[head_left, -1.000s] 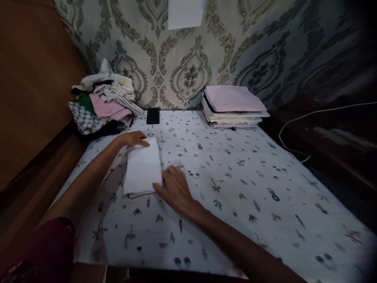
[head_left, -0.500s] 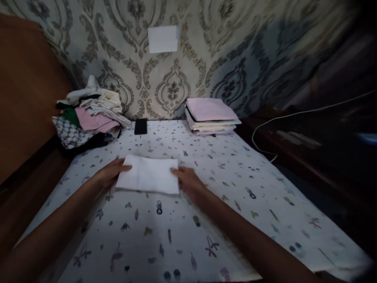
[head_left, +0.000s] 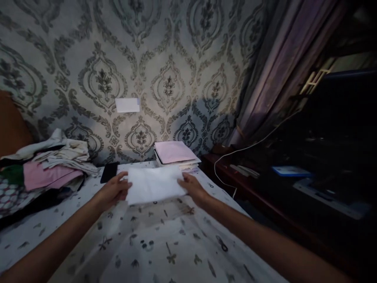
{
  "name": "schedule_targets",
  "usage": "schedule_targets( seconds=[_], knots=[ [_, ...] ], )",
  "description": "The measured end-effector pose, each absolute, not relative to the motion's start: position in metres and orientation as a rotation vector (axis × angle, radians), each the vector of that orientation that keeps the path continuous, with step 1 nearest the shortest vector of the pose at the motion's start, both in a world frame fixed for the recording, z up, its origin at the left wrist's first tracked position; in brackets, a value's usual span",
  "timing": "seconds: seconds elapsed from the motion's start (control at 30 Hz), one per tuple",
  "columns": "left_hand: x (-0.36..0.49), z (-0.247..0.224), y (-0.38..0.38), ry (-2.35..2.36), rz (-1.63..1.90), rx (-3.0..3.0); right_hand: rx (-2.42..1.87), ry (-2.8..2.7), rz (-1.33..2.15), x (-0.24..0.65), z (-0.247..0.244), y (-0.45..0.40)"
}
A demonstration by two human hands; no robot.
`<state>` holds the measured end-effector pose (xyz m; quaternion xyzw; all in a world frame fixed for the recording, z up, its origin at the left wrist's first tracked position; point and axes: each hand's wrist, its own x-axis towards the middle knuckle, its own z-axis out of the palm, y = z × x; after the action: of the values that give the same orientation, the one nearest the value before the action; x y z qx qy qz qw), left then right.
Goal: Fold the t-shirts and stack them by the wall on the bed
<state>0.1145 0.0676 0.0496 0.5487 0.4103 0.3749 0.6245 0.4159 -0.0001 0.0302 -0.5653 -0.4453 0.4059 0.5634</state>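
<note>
A folded white cloth [head_left: 156, 185] is stretched between my two hands, held up over the patterned bedsheet [head_left: 171, 243]. My left hand [head_left: 114, 190] pinches its left edge, and my right hand [head_left: 193, 188] grips the right edge with the thumb on the near face. Just behind the cloth stands a stack of folded fabric [head_left: 176, 152] with a pink piece on top. The cloth hides the lower part of that stack.
To the left lies a heap of rumpled clothes [head_left: 53, 169], with a dark phone-like slab [head_left: 109, 173] beside it. A white cable [head_left: 232, 151] runs over the dark red ledge [head_left: 219, 169] on the right. A white card [head_left: 127, 105] is on the patterned wall.
My hands have raised the white cloth off the bed and carried it towards the folded stack. The view has tilted up and turned right.
</note>
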Motion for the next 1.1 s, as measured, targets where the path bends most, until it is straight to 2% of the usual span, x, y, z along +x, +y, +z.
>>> schedule_targets(
  seconds=[0.13, 0.27, 0.57, 0.8, 1.0, 1.1],
  knots=[
    [0.209, 0.081, 0.122, 0.882, 0.956, 1.213, -1.446, -0.993, 0.731, 0.490, 0.069, 0.074],
    [0.275, 0.091, 0.182, 0.921, 1.035, 1.200, -1.592, -0.971, 0.594, 0.539, 0.089, 0.150],
    [0.330, 0.056, 0.285, 1.127, 1.160, 1.181, -1.760, -0.978, 0.511, 0.578, 0.059, 0.249],
    [0.339, 0.031, 0.294, 1.218, 1.163, 1.201, -1.867, -0.979, 0.376, 0.587, 0.032, 0.267],
    [0.323, 0.046, 0.274, 1.206, 1.173, 1.204, -1.920, -1.066, 0.111, 0.563, 0.056, 0.249],
    [0.294, 0.034, 0.245, 1.189, 1.178, 1.201, -1.804, -1.292, -0.058, 0.526, 0.064, 0.245]
  ],
)
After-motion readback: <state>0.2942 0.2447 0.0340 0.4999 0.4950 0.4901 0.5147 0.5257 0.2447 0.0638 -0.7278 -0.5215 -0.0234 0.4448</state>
